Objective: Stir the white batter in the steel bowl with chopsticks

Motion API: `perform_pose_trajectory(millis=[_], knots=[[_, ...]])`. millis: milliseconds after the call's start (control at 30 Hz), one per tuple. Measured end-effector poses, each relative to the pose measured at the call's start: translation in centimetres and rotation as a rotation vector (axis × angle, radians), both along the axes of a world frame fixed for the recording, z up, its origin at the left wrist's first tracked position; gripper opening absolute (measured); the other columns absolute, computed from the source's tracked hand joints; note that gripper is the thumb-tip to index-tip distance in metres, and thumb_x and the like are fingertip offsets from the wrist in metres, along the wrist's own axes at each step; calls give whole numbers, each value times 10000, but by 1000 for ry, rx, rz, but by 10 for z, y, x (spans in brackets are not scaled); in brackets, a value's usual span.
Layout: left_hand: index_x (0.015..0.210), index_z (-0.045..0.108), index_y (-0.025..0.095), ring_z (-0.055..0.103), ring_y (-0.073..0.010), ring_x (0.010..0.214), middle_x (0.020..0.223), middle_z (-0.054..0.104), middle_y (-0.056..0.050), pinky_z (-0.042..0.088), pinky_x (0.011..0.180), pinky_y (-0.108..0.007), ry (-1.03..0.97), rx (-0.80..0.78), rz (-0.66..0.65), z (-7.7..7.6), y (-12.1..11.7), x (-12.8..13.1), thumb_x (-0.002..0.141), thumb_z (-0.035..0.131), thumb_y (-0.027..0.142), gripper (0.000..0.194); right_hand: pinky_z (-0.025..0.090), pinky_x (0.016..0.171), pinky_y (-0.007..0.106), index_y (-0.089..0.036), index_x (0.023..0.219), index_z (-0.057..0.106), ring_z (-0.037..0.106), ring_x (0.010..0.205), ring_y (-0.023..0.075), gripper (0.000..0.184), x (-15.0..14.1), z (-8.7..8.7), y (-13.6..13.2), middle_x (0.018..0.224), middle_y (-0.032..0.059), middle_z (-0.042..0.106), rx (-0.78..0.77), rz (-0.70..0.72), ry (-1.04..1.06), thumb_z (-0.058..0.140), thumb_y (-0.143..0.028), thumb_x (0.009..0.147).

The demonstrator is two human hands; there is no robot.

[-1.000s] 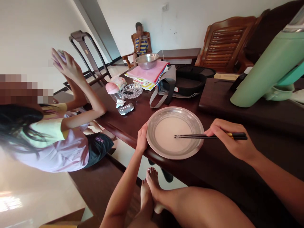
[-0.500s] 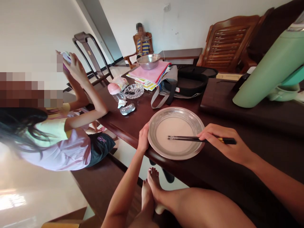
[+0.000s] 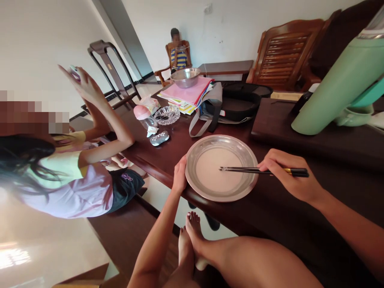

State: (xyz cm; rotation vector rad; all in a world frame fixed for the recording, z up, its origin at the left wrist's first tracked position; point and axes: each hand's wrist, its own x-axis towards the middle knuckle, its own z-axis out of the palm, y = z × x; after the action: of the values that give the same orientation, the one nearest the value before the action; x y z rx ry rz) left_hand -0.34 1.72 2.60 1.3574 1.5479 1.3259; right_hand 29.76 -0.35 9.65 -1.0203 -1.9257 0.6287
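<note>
A wide metal basin (image 3: 192, 182) stands at the near edge of the dark wooden table, with a pale, milky liquid (image 3: 216, 176) in it. My left hand (image 3: 180, 175) grips the basin's left rim, its fingers closed along the side. In my right hand (image 3: 292, 176) is a pair of black chopsticks (image 3: 246, 170) with gold bands, held nearly level over the right rim. Their tips are at the liquid near the basin's middle; whether they dip below the surface is hard to see.
Beyond the basin lie a grey and black bag (image 3: 237, 102), papers (image 3: 186, 94) under a metal bowl (image 3: 185, 78), a glass ashtray (image 3: 167, 115), a pink-lidded bottle (image 3: 144, 115) and a grey case (image 3: 159, 138). A green flask (image 3: 339, 80) stands right. Another person (image 3: 78, 176) sits left, arms raised.
My right hand and the chopsticks have shifted to the right, so the tips are nearer the middle of the liquid. My left hand keeps its hold on the rim.
</note>
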Motion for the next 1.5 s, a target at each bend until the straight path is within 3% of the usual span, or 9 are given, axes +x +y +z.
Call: perform_pose_trajectory(millis=[167, 333, 500, 667, 867, 1000, 1167, 1367, 1500], knots=[[1148, 672, 167, 575, -227, 1136, 1189, 678, -48, 410, 1015, -325, -2, 12, 8, -1, 0, -1, 937, 367, 401, 439, 490, 702, 278, -230, 793, 655, 642, 772, 145, 163, -2, -2, -1, 817, 19, 675, -43, 126, -20, 531, -225, 898], [1150, 670, 156, 574, -230, 1140, 1196, 674, -56, 407, 1020, -334, 10, 11, -5, 0, 0, 0, 938, 358, 399, 449, 459, 623, 264, -224, 710, 633, 614, 681, 125, 237, 1, -1, 0, 709, 6, 642, -29, -3, 6, 508, -225, 911], [1144, 668, 163, 571, -227, 1150, 1199, 673, -55, 398, 1030, -327, -12, 2, 11, -1, 1, 0, 930, 374, 421, 446, 485, 697, 265, -229, 787, 658, 635, 765, 132, 172, -3, -3, 0, 807, 12, 677, -62, 154, -32, 529, -217, 901], [1113, 675, 165, 568, -232, 1155, 1193, 674, -59, 394, 1032, -331, -22, -3, 11, -2, 2, -1, 922, 381, 427, 438, 457, 641, 266, -216, 730, 632, 612, 699, 122, 211, -2, -3, 0, 726, 11, 637, -3, 11, 17, 516, -204, 906], [1106, 681, 163, 560, -232, 1166, 1180, 679, -64, 390, 1039, -327, 20, 15, 21, -1, 2, -1, 921, 375, 422, 441, 482, 715, 288, -227, 810, 664, 641, 787, 150, 153, -2, -4, 2, 834, 21, 685, -65, 133, -20, 537, -220, 895], [1133, 672, 162, 562, -232, 1163, 1192, 675, -61, 395, 1035, -329, 11, 2, 17, -1, 2, -1, 921, 374, 414, 444, 465, 648, 285, -224, 698, 637, 619, 695, 142, 264, 2, -4, 6, 706, 11, 643, -55, -13, 72, 495, -253, 918], [1110, 679, 171, 562, -232, 1163, 1186, 676, -55, 390, 1042, -328, -2, 11, 17, -2, 3, -1, 920, 384, 415, 428, 480, 684, 275, -222, 750, 662, 629, 730, 135, 242, -2, -9, 5, 761, 11, 671, -116, 114, 76, 495, -250, 922], [1139, 673, 176, 566, -235, 1154, 1185, 676, -53, 393, 1039, -335, -11, 7, 10, -3, 3, -2, 920, 385, 432, 443, 466, 660, 287, -214, 701, 639, 619, 700, 143, 267, 0, -6, 6, 709, 18, 645, -47, -34, 75, 493, -253, 920], [1138, 674, 169, 562, -237, 1157, 1174, 679, -58, 391, 1039, -332, 19, 7, 22, -2, 3, -1, 921, 378, 429, 450, 478, 661, 289, -215, 719, 648, 626, 699, 142, 263, -3, -4, 3, 721, 15, 663, -67, 86, 57, 484, -242, 922]])
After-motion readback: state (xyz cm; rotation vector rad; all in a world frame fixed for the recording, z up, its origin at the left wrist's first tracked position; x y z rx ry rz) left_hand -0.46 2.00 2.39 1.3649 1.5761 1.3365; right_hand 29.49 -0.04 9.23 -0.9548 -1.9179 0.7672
